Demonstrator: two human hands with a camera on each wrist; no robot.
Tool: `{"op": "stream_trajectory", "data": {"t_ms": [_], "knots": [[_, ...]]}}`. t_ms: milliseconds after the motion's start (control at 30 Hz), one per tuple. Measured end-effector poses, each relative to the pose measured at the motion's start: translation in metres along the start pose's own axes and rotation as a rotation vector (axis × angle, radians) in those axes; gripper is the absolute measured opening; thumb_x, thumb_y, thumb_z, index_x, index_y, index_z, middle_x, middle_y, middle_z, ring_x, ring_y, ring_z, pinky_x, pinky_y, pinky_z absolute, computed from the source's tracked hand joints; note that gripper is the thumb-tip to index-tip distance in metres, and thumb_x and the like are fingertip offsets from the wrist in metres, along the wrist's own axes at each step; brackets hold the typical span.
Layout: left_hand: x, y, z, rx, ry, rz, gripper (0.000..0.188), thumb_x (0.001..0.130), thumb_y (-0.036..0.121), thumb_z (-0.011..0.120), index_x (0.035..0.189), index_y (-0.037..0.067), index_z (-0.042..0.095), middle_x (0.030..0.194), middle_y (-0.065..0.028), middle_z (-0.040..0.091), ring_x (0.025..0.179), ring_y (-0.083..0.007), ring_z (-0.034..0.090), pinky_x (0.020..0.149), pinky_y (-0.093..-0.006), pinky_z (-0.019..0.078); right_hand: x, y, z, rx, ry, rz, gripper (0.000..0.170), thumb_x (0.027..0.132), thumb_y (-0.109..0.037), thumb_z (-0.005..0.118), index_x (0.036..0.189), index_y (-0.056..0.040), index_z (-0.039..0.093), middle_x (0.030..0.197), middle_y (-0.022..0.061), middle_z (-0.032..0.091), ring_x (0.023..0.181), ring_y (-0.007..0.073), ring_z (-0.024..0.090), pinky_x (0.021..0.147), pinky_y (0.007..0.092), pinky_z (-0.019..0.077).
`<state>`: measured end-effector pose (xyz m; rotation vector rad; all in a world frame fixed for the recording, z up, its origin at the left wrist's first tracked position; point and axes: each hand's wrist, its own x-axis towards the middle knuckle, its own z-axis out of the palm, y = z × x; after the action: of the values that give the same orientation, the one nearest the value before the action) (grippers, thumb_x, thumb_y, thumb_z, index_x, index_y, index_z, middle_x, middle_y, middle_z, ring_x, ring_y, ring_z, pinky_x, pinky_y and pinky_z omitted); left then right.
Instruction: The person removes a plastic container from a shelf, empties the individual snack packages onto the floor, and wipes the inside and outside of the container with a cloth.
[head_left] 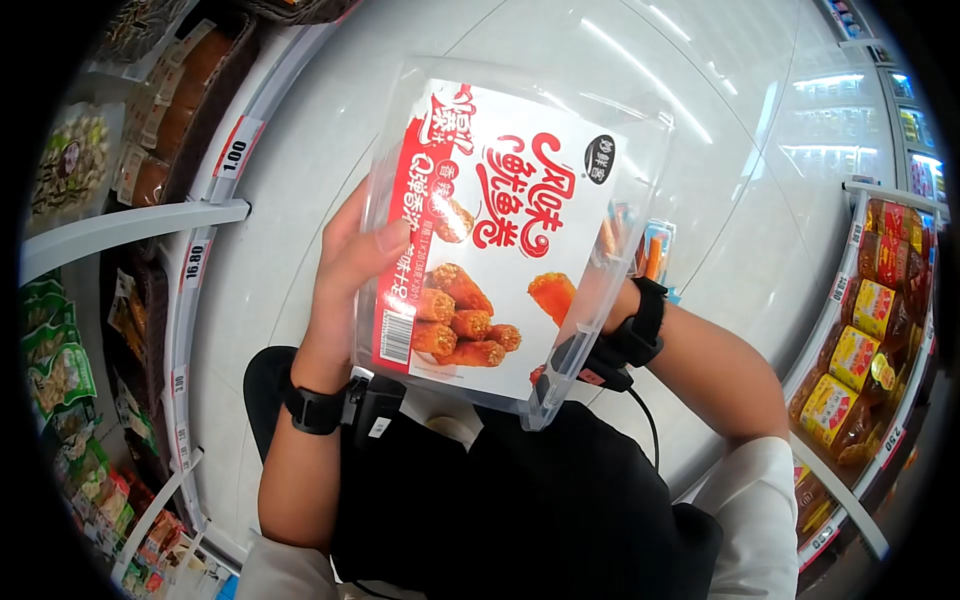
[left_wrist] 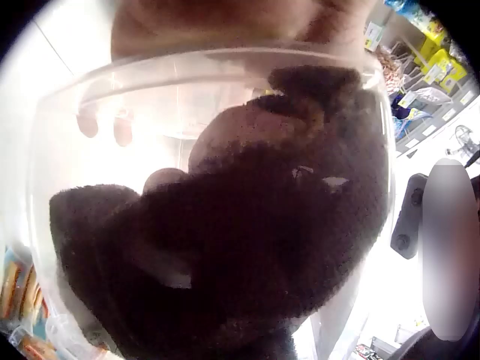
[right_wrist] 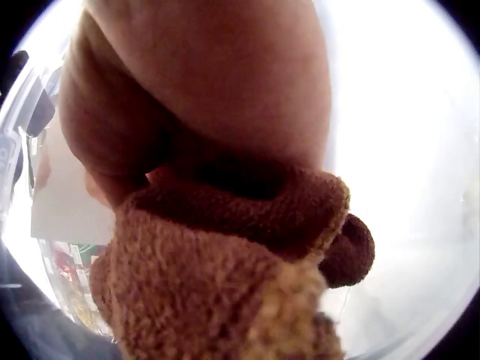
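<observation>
Here, the left hand [head_left: 350, 270] grips the left side of the clear squid roll box [head_left: 645, 150], over the shiny floor [head_left: 300, 120]. The right hand's [right_wrist: 225, 75] fingers hold a fuzzy brown cloth [right_wrist: 195, 277] already inside it (how much it has touched, I can't tell).

Bright overhead glare streaks the floor [head_left: 700, 90]; wrist views look blurred, overexposed.

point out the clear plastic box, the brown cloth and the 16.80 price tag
clear plastic box [head_left: 645, 170]: head view, bare plastic on its picture-right side
brown cloth [right_wrist: 202, 281]: right wrist view, fuzzy middle
16.80 price tag [head_left: 194, 262]: head view, printed numbers
</observation>
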<state>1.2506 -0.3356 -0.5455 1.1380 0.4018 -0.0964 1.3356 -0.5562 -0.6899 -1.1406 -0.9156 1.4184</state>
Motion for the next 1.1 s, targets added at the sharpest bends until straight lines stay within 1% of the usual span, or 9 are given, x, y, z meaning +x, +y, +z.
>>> {"op": "stream_trajectory", "data": {"t_ms": [167,233,300,367,567,600,633,700,1100], "knots": [[-0.007,-0.007,-0.004,-0.023,0.080,-0.057,0.067,0.088,0.037,0.057,0.141,-0.001,0.040,0.127,-0.0169,0.061,0.109,-0.0200,0.066,0.092,-0.0328,0.0557,-0.005,-0.005,0.006,0.230,-0.024,-0.006,0.031,0.089,-0.031,0.070,0.084,-0.0003,0.073,0.070,0.0114,0.070,0.059,0.0199,0.064,0.055,0.0320,0.0479],[-0.011,-0.012,-0.007,-0.076,0.095,-0.082,0.066,0.088,0.035,0.058,0.139,-0.003,0.041,0.124,-0.0177,0.062,0.106,-0.0205,0.068,0.090,-0.0324,0.0565,-0.005,-0.072,0.007,-0.201,-0.191,0.032,0.030,0.090,-0.028,0.068,0.086,0.0013,0.073,0.072,0.0126,0.070,0.058,0.0210,0.062,0.057,0.0321,0.0478],[-0.013,-0.014,-0.008,-0.129,0.108,-0.107,0.064,0.088,0.032,0.060,0.138,-0.005,0.043,0.120,-0.0186,0.063,0.103,-0.0210,0.069,0.088,-0.0319,0.0572,-0.009,-0.112,0.001,-0.204,-0.239,-0.089,0.031,0.090,-0.028,0.067,0.088,0.0024,0.073,0.073,0.0142,0.069,0.056,0.0197,0.058,0.058,0.0322,0.0468],[-0.013,-0.014,-0.007,-0.164,0.130,-0.110,0.062,0.090,0.033,0.058,0.137,-0.004,0.042,0.120,-0.0183,0.063,0.103,-0.0207,0.069,0.087,-0.0326,0.0579,-0.007,-0.140,0.004,0.000,-0.260,0.303,0.025,0.094,-0.022,0.065,0.094,0.0021,0.073,0.072,0.0087,0.067,0.054,0.0133,0.053,0.052,0.0287,0.0439],[-0.015,-0.021,-0.012,-0.261,0.132,-0.167,0.059,0.092,0.035,0.055,0.136,-0.003,0.043,0.122,-0.0180,0.063,0.104,-0.0219,0.069,0.088,-0.0331,0.0580,-0.031,-0.130,0.006,0.257,-0.267,0.290,0.021,0.098,-0.005,0.059,0.115,-0.0018,0.070,0.075,-0.0026,0.059,0.054,0.0036,0.047,0.043,0.0216,0.0363],[-0.015,-0.022,-0.014,-0.260,0.133,-0.166,0.059,0.092,0.035,0.055,0.136,-0.003,0.043,0.122,-0.0180,0.063,0.104,-0.0219,0.069,0.088,-0.0331,0.0580,-0.031,-0.134,0.004,0.205,-0.270,0.342,0.021,0.094,-0.003,0.065,0.113,0.0017,0.069,0.094,0.0052,0.062,0.066,0.0092,0.063,0.048,0.0208,0.0526],[-0.015,-0.023,-0.017,-0.270,0.109,-0.199,0.059,0.093,0.036,0.054,0.136,-0.003,0.043,0.123,-0.0184,0.063,0.105,-0.0227,0.069,0.088,-0.0336,0.0577,-0.032,-0.137,0.006,0.205,-0.271,0.341,0.021,0.094,-0.003,0.065,0.113,0.0017,0.069,0.094,0.0052,0.062,0.066,0.0092,0.063,0.048,0.0208,0.0526],[-0.015,-0.022,-0.018,-0.280,0.086,-0.234,0.059,0.093,0.037,0.054,0.136,-0.002,0.044,0.123,-0.0187,0.063,0.105,-0.0235,0.068,0.089,-0.0341,0.0575,-0.036,-0.143,0.014,0.292,-0.134,0.311,0.028,0.097,-0.006,0.060,0.124,-0.0032,0.066,0.083,0.0016,0.063,0.054,0.0052,0.050,0.043,0.0214,0.0398],[-0.018,-0.003,-0.018,-0.225,0.036,-0.162,0.064,0.093,0.037,0.057,0.140,-0.002,0.040,0.127,-0.0197,0.061,0.109,-0.0232,0.067,0.093,-0.0359,0.0561,-0.018,-0.164,0.020,0.787,0.469,0.099,0.026,0.097,-0.020,0.060,0.112,0.0007,0.056,0.081,0.0090,0.068,0.070,0.0142,0.070,0.059,0.0265,0.0569]]}}
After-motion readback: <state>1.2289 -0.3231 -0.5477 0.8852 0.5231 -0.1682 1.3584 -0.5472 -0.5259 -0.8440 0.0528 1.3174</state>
